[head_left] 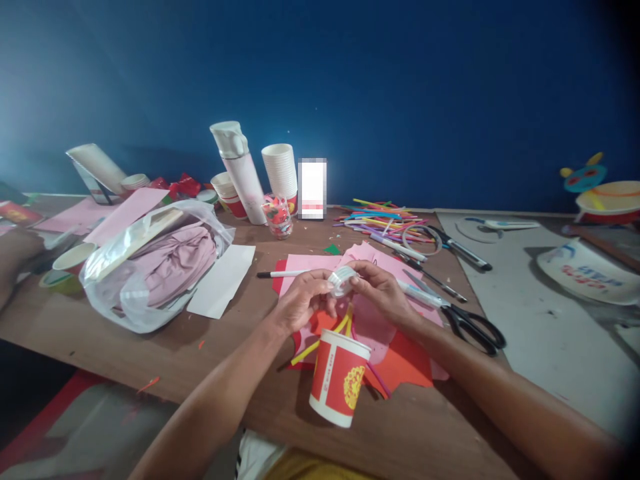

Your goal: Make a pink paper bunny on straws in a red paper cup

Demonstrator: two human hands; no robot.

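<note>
Tape (342,281) in a two-handed pinch

Left hand (307,293) has thumb and fingers closed on the roll's near-left rim; right hand (377,287) pinches its opposite side. Roll sits between the fingertips, raised in front of the body. Whether a tape end is lifted, cannot tell.

Handling, by judgement: light, fairly stiff as a ring, hard to break. Smooth faces probably slippery, cut edge likely tacky. Best hold: thumb and finger across the ring's width, keeping skin off the sticky face.

Just below the grip: cup (340,378), red and white, touched by neither hand. Probably paper, very light, thin-walled; a squeeze mid-wall would likely dent it. Firmer hold near the rim or base. Whether it sits flat, cannot tell.

Between roll and cup: yellow straw (306,352), bent, likely springy and easily creased. Under the hands: pink paper (367,327); below right, orange paper (407,357). Both look limp, quick to tear.

Farther out, right of the grip: scissors (473,327), black handles. Beyond, up and right: loose straws (377,219).
</note>
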